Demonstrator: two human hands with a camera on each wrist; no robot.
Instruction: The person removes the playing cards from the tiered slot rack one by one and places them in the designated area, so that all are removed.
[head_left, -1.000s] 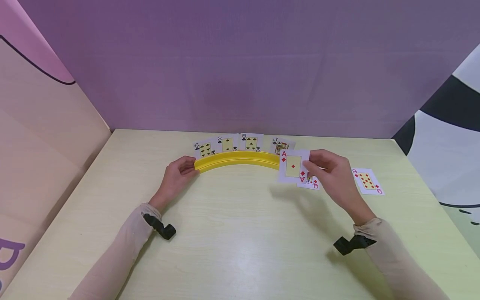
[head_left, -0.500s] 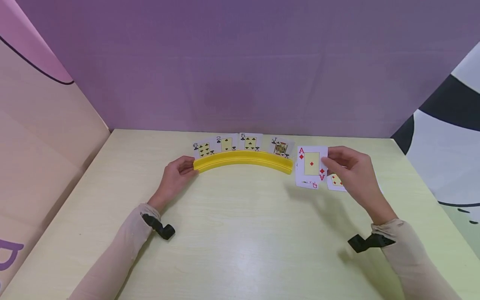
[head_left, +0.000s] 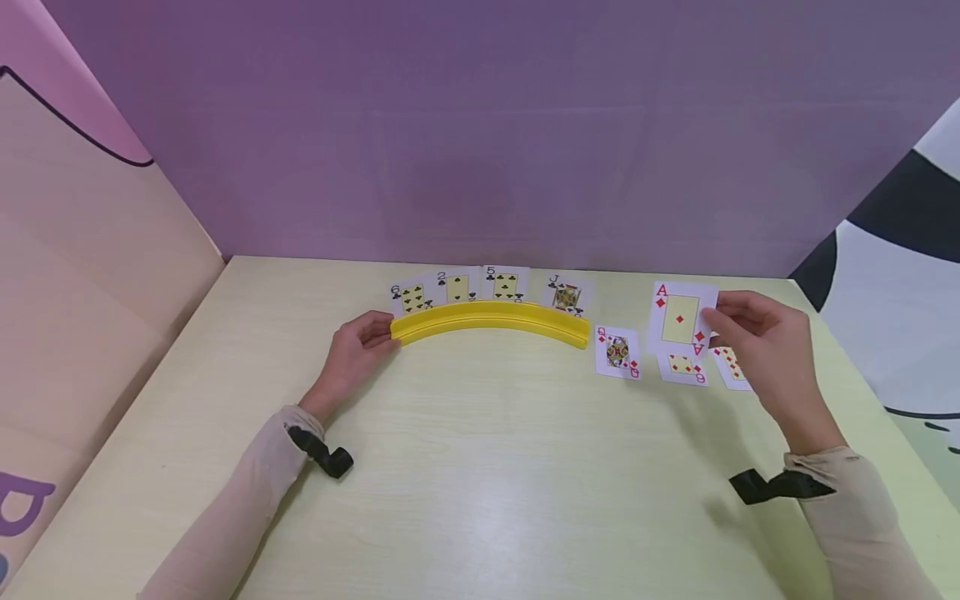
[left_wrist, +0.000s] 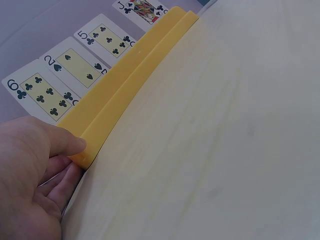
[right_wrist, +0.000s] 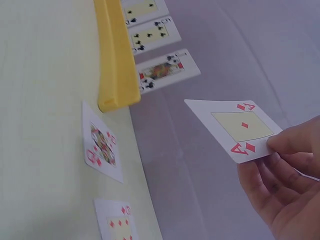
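A curved yellow card holder [head_left: 487, 321] stands at the far middle of the table, with the six of clubs [left_wrist: 42, 92], two of spades [left_wrist: 77, 65], five of clubs [left_wrist: 107, 39] and a jack [head_left: 566, 296] upright in it. My left hand [head_left: 369, 335] grips the holder's left end, thumb against it. My right hand [head_left: 726, 323] pinches the ace of diamonds [head_left: 681, 315] by its corner, raised off the table to the right of the holder. Below it lie a queen of diamonds [head_left: 617, 352], a second diamond card [head_left: 681, 367] and a third diamond card [head_left: 729, 365] partly behind my hand.
The pale wooden table [head_left: 480, 483] runs bare toward me. A purple backdrop [head_left: 480, 133] closes the far edge. Panels stand at the left [head_left: 82, 275] and right [head_left: 885, 275] sides, close to the flat cards.
My right hand has carried the ace of diamonds rightward and slightly up, away from the holder's right end, uncovering the queen and the card beside it. The left hand has stayed put.
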